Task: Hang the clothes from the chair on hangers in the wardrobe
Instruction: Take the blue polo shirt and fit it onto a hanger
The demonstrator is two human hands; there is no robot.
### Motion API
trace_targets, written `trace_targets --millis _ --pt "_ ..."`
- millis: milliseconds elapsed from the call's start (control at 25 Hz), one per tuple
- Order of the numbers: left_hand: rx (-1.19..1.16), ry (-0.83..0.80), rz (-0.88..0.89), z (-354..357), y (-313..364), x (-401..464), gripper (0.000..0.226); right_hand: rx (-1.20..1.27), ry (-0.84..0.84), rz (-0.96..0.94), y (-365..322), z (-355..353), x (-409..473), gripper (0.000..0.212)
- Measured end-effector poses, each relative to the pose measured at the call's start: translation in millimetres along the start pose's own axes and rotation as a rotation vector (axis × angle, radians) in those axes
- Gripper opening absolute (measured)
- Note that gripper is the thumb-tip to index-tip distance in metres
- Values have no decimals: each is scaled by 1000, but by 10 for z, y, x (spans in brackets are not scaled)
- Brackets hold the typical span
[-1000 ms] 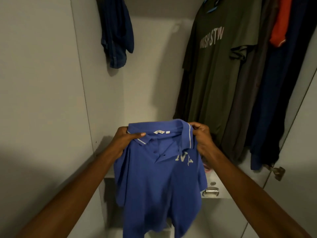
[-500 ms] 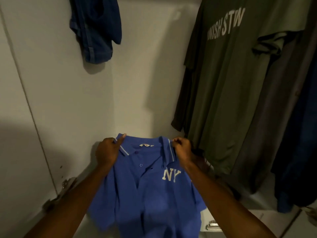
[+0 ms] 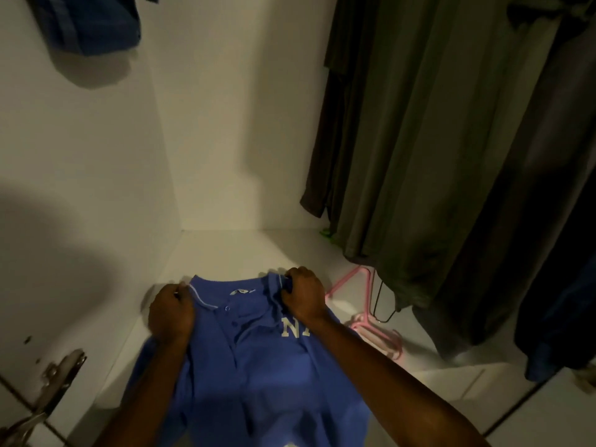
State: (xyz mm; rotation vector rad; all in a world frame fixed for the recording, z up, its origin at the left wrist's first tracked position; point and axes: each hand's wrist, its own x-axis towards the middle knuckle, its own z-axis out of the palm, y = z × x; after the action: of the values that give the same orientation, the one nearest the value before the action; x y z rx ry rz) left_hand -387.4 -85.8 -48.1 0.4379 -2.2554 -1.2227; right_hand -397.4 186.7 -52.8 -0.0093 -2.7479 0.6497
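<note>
On the white wardrobe shelf (image 3: pixel 245 253), front and centre: one blue polo shirt (image 3: pixel 258 366), collar toward the back wall, front side up, white trim along the collar edge, buttoned placket, white letters "N" and part of a second letter on the chest. Upper part lies on the shelf; lower part runs out of the bottom of the frame.

Left hand (image 3: pixel 171 314): fingers curled, gripping the shirt at the left end of the collar and shoulder.

Right hand (image 3: pixel 301 296): fingers curled, gripping bunched fabric at the right end of the collar; the forearm crosses the chest lettering and hides part of it.

Right of the shirt, on the same shelf: pink plastic hangers (image 3: pixel 374 330), lying flat, number not clear, just beside the right hand. One thin dark wire hanger (image 3: pixel 382 304) among them, partly under the hanging clothes.

Right side, hanging: olive-green T-shirt (image 3: pixel 435 140), hem near the shelf and over the hangers. Behind and beside it, further dark garments, one brownish, one dark blue garment (image 3: pixel 567 301) at the far right edge.

Upper left, hanging against the side wall: blue denim garment (image 3: pixel 93 24), only its lower part in frame.

Lower left corner: metal door hinge (image 3: pixel 54 385) fixed to the wardrobe side panel.

Small green object (image 3: pixel 325 234) at the back of the shelf beneath the hanging clothes; kind cannot be told.
</note>
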Motion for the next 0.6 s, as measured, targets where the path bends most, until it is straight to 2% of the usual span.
trace_targets --millis 80,240,320,440,520,560,600 --pt "43 -38 -19 0 62 -43 48 -55 10 -11 -4 17 -28 19" --pt "290 -244 18 85 -4 -33 52 202 22 112 -16 -75 25 20" --pt "379 -272 43 123 -24 10 50 93 13 190 152 -169 167 25" --pt "313 -237 28 150 45 19 40 -225 -130 298 460 -356 428 57" --pt "261 -254 84 196 40 74 34 -134 -154 408 637 -418 621 69" --pt "252 -271 106 222 -1 115 33 -41 -148 426 728 -432 691 67" --pt "251 -279 103 236 -26 142 33 -76 -181 397 797 -457 738 60"
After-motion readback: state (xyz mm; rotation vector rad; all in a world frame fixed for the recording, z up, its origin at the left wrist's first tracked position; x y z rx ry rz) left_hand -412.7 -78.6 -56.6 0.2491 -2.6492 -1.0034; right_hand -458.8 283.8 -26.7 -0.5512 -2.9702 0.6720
